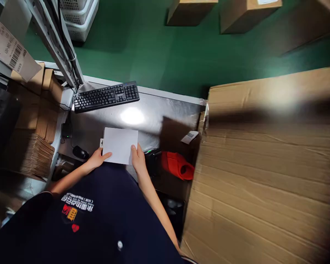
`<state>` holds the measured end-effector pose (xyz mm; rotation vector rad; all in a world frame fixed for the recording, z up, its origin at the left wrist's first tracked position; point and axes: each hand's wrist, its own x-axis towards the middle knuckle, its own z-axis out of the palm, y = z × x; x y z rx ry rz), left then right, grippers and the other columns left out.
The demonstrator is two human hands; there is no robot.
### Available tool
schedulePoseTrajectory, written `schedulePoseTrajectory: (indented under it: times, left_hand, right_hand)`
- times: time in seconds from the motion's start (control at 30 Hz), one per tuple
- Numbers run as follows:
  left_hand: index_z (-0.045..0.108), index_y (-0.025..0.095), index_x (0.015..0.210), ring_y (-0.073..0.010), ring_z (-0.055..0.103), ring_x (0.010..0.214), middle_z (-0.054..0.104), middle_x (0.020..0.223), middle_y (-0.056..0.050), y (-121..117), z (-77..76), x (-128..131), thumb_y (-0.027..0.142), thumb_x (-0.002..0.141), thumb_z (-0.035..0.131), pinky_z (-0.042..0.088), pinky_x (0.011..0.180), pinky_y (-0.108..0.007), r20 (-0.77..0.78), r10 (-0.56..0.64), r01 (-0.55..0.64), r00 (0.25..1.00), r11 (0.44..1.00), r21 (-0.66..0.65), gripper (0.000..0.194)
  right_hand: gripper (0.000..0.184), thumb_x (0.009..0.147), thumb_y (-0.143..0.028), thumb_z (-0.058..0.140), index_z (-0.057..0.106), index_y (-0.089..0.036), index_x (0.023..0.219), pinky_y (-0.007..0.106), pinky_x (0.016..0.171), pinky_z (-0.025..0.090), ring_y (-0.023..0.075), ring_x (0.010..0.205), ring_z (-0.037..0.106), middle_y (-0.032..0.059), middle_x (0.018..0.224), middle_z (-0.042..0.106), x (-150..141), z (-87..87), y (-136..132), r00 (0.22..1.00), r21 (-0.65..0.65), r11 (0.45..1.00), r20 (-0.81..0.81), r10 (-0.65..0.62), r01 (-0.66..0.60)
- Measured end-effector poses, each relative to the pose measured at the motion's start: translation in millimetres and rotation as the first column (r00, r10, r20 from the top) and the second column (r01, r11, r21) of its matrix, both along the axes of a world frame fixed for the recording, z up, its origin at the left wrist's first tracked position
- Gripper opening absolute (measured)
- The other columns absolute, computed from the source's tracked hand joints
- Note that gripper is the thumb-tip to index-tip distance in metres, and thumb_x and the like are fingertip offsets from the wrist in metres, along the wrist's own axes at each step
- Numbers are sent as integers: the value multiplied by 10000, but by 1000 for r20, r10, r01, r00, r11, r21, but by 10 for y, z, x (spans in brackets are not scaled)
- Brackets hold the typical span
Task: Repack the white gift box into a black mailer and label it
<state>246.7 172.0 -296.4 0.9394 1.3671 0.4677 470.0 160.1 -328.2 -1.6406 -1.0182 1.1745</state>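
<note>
A flat white box (120,145) with a small hang tab on its left side is held level in front of my body. My left hand (96,159) grips its lower left edge, thumb on top. At the right edge my right hand (136,156) pinches it, the thumb lying on the upper face and the other fingers mostly hidden beneath. Close to my right hand lie a black handheld device (152,156) with a green light and a red object (177,165), perhaps a tape dispenser. A computer mouse (80,152) rests left of my left hand.
A black keyboard (106,96) lies along the far side of the metal table (150,106). Large cardboard (264,176) borders the right side. Folded cartons (35,154) are stacked at left, near a metal post (59,44). A small white label (190,137) lies at the table's right.
</note>
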Motion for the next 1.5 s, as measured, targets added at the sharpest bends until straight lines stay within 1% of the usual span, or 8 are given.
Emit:
schedulePoseTrajectory:
  times: [0.63, 0.8, 0.9, 1.0, 1.1, 1.23, 1.37, 1.5]
  left_hand:
    - [662, 159, 1252, -355, 641, 1279, 710, 1331, -160, -257, -200, 6, 401, 569, 1017, 456, 1182, -558, 205, 319, -300, 925, 946, -120, 807]
    - [546, 194, 1472, -379, 493, 1471, 573, 1528, -178, 174, -33, -97, 473, 667, 959, 339, 1278, -578, 102, 362, -364, 926, 932, -7, 946]
    - [557, 241, 1507, -381, 291, 1600, 447, 1657, -133, 730, 245, -243, 452, 629, 979, 179, 1347, -543, 23, 186, -186, 982, 959, 213, 997]
    - [617, 256, 1472, -405, 566, 1404, 610, 1514, -124, 1233, 520, -333, 387, 552, 1017, 366, 1258, -576, 162, -235, 201, 958, 958, 202, 1012]
    - [584, 214, 1509, -367, 736, 1105, 764, 1215, -120, 1437, 690, -314, 393, 626, 987, 511, 1113, -599, 236, -319, 279, 918, 942, 189, 987]
    - [585, 156, 1492, -360, 726, 1122, 771, 1182, -119, 1158, 653, -236, 505, 813, 844, 519, 1112, -576, 267, -80, 17, 960, 973, 229, 806]
    - [483, 191, 1563, -367, 623, 1328, 674, 1422, -136, 511, 407, -150, 529, 832, 815, 477, 1182, -521, 232, 125, -176, 965, 961, 214, 871]
    - [435, 264, 1576, -304, 447, 1514, 513, 1612, -83, 17, 173, -34, 529, 923, 704, 350, 1284, -429, 124, 169, -193, 978, 958, 214, 755]
  right_hand:
    - [677, 911, -715, 527, 659, -164, 1280, 553, 1008, 528, 334, 1116, 667, 153, 1210, 723, 97, -118, -37, 998, -102, 994, 33, 48, -44]
    - [647, 926, -671, 562, 684, -152, 1294, 508, 987, 552, 316, 1092, 685, 154, 1213, 740, 83, 131, -57, 991, -69, 996, 116, 62, -54]
    - [618, 952, -627, 573, 677, -171, 1357, 519, 1067, 530, 319, 1186, 673, 147, 1280, 734, 118, 429, 67, 977, 9, 988, 150, 150, -153]
    - [574, 917, -607, 666, 698, -254, 1369, 553, 1145, 487, 334, 1280, 645, 113, 1368, 713, 261, 735, 398, 922, 102, 925, 175, 346, -366]
    - [545, 884, -585, 739, 719, -284, 1338, 606, 1118, 503, 359, 1275, 658, 122, 1382, 704, 489, 919, 764, 942, 200, 926, 174, 289, -321]
    - [661, 924, -610, 656, 573, -253, 1475, 654, 1030, 547, 371, 1365, 599, 179, 1482, 612, 625, 814, 840, 991, 245, 963, 42, -124, 110]
    - [691, 834, -640, 729, 631, -212, 1368, 645, 1026, 554, 373, 1234, 667, 174, 1346, 695, 314, 520, 411, 999, -35, 999, -25, 40, -41]
    - [670, 885, -587, 700, 596, -204, 1425, 599, 1165, 469, 346, 1288, 629, 160, 1419, 666, -2, 396, 16, 994, 0, 994, 28, 109, -109]
